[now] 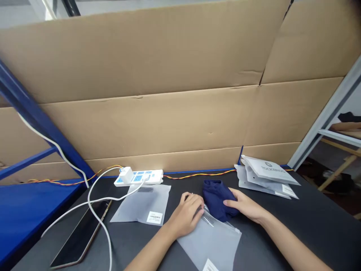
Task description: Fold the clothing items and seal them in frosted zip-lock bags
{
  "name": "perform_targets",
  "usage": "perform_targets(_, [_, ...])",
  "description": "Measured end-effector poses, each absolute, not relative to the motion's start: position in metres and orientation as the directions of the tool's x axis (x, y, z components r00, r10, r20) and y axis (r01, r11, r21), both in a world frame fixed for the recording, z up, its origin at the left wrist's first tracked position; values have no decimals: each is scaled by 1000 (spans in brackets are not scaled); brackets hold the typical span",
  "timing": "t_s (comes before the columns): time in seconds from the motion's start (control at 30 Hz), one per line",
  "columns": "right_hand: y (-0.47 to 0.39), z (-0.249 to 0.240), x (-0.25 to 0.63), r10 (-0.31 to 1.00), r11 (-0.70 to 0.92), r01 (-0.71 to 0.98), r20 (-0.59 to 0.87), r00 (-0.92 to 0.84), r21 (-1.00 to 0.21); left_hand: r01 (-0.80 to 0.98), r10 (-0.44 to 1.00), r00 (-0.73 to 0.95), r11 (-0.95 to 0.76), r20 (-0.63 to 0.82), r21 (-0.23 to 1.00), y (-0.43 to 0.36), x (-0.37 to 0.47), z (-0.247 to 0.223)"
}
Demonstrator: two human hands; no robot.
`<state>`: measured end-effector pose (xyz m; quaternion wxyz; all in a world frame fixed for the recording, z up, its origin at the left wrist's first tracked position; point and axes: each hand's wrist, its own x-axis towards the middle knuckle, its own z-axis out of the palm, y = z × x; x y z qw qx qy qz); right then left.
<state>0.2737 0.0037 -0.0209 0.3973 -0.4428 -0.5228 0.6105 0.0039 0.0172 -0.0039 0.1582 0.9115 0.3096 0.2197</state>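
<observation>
A folded navy-blue cloth [218, 199] is held at its right side by my right hand [244, 205], thumb on top and fingers behind. Its lower left part lies at the mouth of a translucent zip bag [211, 241]. My left hand [187, 214] is closed on the bag's upper left edge, fingers curled over the plastic. The bag lies on the black table with a white label near its bottom. Whether the cloth is inside the opening cannot be told.
Another translucent bag [141, 205] lies left, near a white power strip [153, 176] with white cables. A dark tablet [81, 235] lies at the left. Several packed bags [266, 171] are stacked at the back right. A cardboard wall [169, 124] stands behind.
</observation>
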Motion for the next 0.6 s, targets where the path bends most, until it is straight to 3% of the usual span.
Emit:
perform_targets(0.17, [0,-16,265,977,36,143,5,-212,-989,498,639,700,-757,319,424,17,4,-6])
perform_targets(0.3, [-5,-9,258,946,140,228,61,-320,-964,522,677,658,-725,328,449,17,6,-8])
perform_targets(0.43, [-10,-4,261,868,-54,199,-145,-475,-978,544,678,650,-730,342,414,14,8,-10])
perform_targets(0.6, [-13,-9,256,842,-261,97,-276,-463,-960,530,653,676,-752,340,390,15,7,-7])
